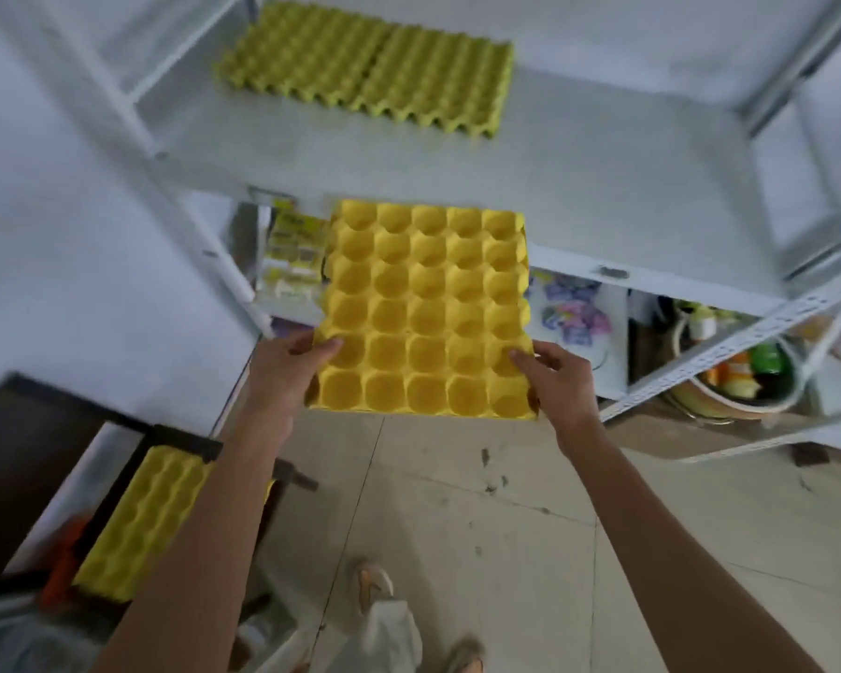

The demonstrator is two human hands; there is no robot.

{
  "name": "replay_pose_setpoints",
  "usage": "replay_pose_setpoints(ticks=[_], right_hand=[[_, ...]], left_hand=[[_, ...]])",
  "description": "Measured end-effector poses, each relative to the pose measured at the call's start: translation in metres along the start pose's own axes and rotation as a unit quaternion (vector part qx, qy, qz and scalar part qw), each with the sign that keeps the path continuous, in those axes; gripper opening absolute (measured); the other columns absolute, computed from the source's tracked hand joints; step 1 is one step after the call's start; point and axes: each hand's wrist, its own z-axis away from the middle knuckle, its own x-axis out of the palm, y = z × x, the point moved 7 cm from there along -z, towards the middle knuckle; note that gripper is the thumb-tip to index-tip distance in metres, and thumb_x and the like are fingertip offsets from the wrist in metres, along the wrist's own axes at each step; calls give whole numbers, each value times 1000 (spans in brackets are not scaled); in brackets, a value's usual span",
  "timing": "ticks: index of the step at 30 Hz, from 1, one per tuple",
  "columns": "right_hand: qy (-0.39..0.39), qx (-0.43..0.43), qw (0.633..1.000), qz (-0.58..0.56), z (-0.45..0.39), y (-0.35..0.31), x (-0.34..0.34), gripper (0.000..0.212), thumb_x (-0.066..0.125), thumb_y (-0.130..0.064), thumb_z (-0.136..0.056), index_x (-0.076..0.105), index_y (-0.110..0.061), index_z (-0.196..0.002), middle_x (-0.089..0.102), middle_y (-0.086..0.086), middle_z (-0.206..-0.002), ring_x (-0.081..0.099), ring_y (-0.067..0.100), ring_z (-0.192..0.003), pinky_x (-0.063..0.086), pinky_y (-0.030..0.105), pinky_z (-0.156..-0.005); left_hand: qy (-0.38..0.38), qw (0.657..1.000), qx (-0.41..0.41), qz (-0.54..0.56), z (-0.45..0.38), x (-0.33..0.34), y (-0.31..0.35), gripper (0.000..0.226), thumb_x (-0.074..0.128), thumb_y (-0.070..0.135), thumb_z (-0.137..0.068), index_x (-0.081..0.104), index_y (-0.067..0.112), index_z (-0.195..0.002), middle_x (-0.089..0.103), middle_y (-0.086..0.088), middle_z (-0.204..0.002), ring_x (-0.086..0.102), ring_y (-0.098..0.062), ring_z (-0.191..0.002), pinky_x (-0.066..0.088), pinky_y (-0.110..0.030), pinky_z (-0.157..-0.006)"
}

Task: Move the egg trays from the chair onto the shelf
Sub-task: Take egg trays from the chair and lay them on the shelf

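- Head view: white metal shelf [578, 187] over a tiled floor; lower-shelf clutter is blurred.
- 2 egg trays [367, 65] lie side by side on the shelf.
- Left hand [282, 376] and right hand [562, 381] grip 1 yellow tray [426, 313] at its near corners, in front of the shelf edge.
- Chair [45, 459] holds a tray stack [137, 522], partly hidden by the left forearm; count unclear.

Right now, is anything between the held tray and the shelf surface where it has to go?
Nothing visible. The held tray is gripped by both hands before the shelf; trays already there lie at the back, leaving the front bare.
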Motion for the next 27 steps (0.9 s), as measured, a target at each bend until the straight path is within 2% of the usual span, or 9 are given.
replay_pose_setpoints(ticks=[4, 7, 9, 10, 12, 15, 19, 24, 27], right_hand=[[57, -20, 998, 13, 9, -7, -84, 11, 79, -51, -83, 79, -40, -85, 69, -9, -63, 57, 1, -48, 46, 25, -51], [77, -47, 996, 26, 15, -21, -131, 21, 74, -53, -88, 79, -34, -83, 71, 7, -70, 56, 9, -57, 46, 26, -54], [97, -56, 993, 32, 17, -30, -157, 27, 72, -53, -91, 82, -29, -98, 72, 0, -73, 57, 10, -61, 47, 26, -59], [111, -60, 992, 26, 16, -34, -168, 30, 72, -52, -91, 82, -27, -105, 73, -5, -73, 58, 8, -60, 48, 29, -61], [133, -64, 989, 19, 10, -40, -187, 26, 72, -51, -91, 82, -28, -99, 69, -9, -60, 54, 6, -51, 48, 32, -58], [145, -70, 986, 34, -13, -47, -200, 20, 72, -51, -91, 79, -38, -77, 69, 10, -62, 54, 14, -53, 51, 37, -59], [163, -61, 983, 63, -58, -57, -200, 39, 68, -53, -94, 81, -20, -109, 76, 4, -77, 67, 20, -69, 58, 40, -68], [164, -54, 982, 74, -116, -75, -198, 45, 67, -58, -93, 79, -21, -116, 77, 1, -90, 71, 23, -87, 61, 42, -79], [159, -60, 981, 96, -150, -85, -195, 45, 67, -58, -93, 78, -21, -115, 76, 4, -97, 71, 28, -89, 60, 40, -76]], left_hand=[[9, 996, 46, -70, 24, 62, 49, 58, 85, 58, -62, 79, 26, -109, 79, 7, -91, 76, -15, -85, 64, -40, -82], [23, 989, 94, -110, 45, 93, 86, 31, 86, 52, -72, 81, 29, -92, 77, 19, -78, 75, -11, -84, 61, -35, -78], [18, 982, 132, -136, 60, 113, 109, 16, 84, 48, -76, 78, 33, -78, 73, 26, -68, 75, -8, -78, 59, -34, -72], [11, 976, 150, -155, 64, 124, 120, 17, 82, 49, -77, 79, 33, -79, 74, 23, -68, 74, -7, -76, 59, -34, -71], [-3, 961, 173, -215, 67, 144, 141, 28, 75, 54, -78, 81, 28, -87, 76, 15, -74, 73, -10, -76, 60, -36, -72], [6, 944, 195, -267, 51, 164, 168, 35, 71, 57, -82, 79, 24, -89, 75, 14, -78, 70, -11, -77, 60, -36, -75], [18, 931, 217, -293, 11, 189, 194, 37, 69, 56, -86, 78, 20, -86, 78, 6, -81, 73, -15, -80, 62, -41, -75], [15, 930, 205, -304, -42, 218, 206, 34, 67, 57, -89, 76, 25, -88, 75, 10, -79, 69, -14, -77, 58, -34, -70], [6, 927, 195, -319, -71, 232, 211, 35, 65, 55, -91, 76, 21, -91, 75, 6, -79, 68, -16, -74, 57, -34, -68]])
